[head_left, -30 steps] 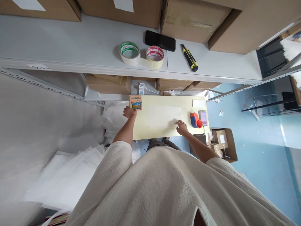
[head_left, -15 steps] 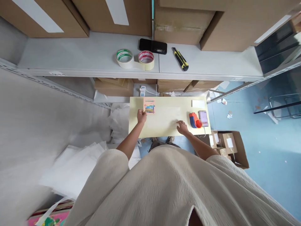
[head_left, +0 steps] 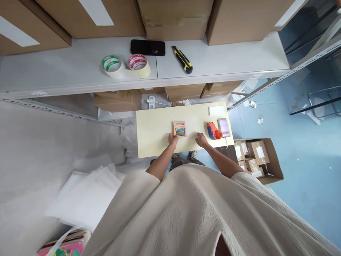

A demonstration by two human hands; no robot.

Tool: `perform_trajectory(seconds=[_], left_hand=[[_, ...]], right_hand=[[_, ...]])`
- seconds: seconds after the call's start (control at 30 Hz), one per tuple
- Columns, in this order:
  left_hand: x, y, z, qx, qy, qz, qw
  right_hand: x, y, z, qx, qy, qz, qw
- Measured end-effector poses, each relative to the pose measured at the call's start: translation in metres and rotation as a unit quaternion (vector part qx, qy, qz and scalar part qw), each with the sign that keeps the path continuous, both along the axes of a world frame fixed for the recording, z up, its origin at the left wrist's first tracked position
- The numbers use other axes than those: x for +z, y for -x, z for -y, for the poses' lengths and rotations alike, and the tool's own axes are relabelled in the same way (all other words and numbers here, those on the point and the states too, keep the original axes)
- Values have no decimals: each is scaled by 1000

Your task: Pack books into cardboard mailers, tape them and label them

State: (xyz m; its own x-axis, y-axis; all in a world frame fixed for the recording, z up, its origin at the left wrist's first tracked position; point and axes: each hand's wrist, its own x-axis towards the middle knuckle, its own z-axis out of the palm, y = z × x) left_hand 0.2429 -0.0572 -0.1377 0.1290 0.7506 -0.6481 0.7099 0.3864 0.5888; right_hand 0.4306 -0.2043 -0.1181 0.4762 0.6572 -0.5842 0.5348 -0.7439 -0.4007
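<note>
My left hand (head_left: 173, 139) is closed on the lower left edge of a small pink book (head_left: 180, 129) with a colourful picture on its cover; it could also be a flat box. The book is over the middle of the pale yellow table (head_left: 153, 133). To its right, my right hand (head_left: 201, 139) is apart from it, low over the table, fingers a little bent and separated, with nothing visible in them. A red and blue tape dispenser (head_left: 213, 131) lies just right of that hand, beside a blurred purple item (head_left: 224, 127).
White paper (head_left: 216, 111) lies at the table's back right. The grey shelf (head_left: 87, 67) above carries two tape rolls (head_left: 139, 65), a black phone (head_left: 147, 47), a yellow utility knife (head_left: 182, 59) and cartons (head_left: 176, 21). An open carton of small boxes (head_left: 274, 163) stands right; white sheets (head_left: 87, 195) are piled left.
My left hand has brought the pink book rightward and nearer to me, from the table's back left to its middle. My right hand has shifted slightly, and the view has turned a little.
</note>
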Motion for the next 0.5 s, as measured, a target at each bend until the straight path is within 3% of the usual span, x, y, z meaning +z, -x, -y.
perform_trajectory(seconds=[0.23, 0.4, 0.5], left_hand=[[-2, 7, 3, -32, -11, -36, 999], [4, 4, 8, -103, -80, -113, 985], [12, 7, 11, -191, -128, -119, 966]], right_hand=[[-12, -5, -5, -30, -9, -4, 999], [-16, -7, -13, -109, -25, -35, 993], [-14, -7, -16, -165, -21, -62, 984]])
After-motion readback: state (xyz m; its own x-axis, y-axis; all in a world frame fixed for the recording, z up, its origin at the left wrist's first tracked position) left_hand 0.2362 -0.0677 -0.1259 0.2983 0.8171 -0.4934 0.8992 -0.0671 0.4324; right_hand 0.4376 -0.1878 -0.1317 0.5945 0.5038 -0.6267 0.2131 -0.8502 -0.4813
